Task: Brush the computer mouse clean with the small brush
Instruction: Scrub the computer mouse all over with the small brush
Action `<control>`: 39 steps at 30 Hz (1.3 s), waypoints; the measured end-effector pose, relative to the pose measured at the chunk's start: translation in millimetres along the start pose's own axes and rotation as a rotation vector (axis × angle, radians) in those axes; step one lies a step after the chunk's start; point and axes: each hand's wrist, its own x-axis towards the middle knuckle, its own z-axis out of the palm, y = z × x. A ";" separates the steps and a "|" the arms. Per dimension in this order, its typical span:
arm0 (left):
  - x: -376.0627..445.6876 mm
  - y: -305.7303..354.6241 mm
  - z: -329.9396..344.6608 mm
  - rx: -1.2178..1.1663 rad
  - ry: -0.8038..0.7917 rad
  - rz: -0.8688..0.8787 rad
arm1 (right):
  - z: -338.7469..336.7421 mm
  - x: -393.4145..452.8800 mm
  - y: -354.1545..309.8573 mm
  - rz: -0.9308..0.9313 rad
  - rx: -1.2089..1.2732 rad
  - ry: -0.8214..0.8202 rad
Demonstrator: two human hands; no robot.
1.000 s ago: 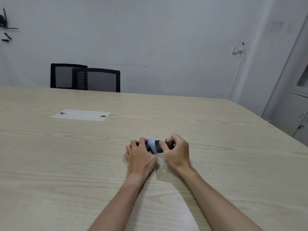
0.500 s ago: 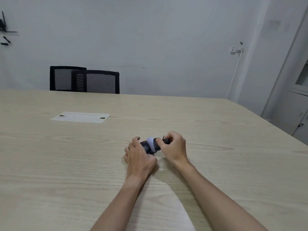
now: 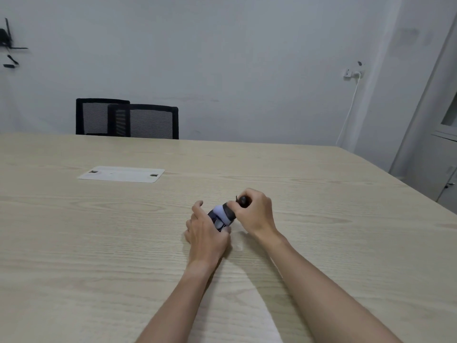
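Note:
A black and pale lilac computer mouse [image 3: 222, 214] is tipped up on its side on the wooden table [image 3: 321, 231], in the middle of the head view. My left hand [image 3: 205, 233] grips its near end from the left. My right hand [image 3: 254, 214] is closed around a small dark brush [image 3: 242, 201], whose dark end pokes out above my fingers at the far end of the mouse. The bristles and much of the mouse are hidden by my fingers.
A white cable-port plate [image 3: 121, 174] is set into the table at the far left. Two black mesh chairs [image 3: 128, 120] stand behind the far edge. A grey cabinet [image 3: 442, 149] stands at the right, beyond the table's right edge.
The mouse has been tilted up from lying flat across to standing more on edge. My right hand has moved up and slightly farther along it with the brush.

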 end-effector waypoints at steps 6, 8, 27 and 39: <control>1.7 -0.4 0.9 -0.010 0.002 -0.004 | 3.5 9.4 -19.3 -0.009 -0.016 0.030; 2.8 -0.4 1.4 -0.008 0.010 -0.009 | 8.8 10.1 -27.2 -0.013 0.003 -0.051; 1.1 -0.1 -0.6 -0.023 -0.019 0.003 | 9.9 32.0 -34.6 0.189 0.026 -0.259; 2.5 -0.3 -2.1 -0.033 -0.051 -0.001 | -9.5 41.0 -27.9 0.233 0.067 -0.164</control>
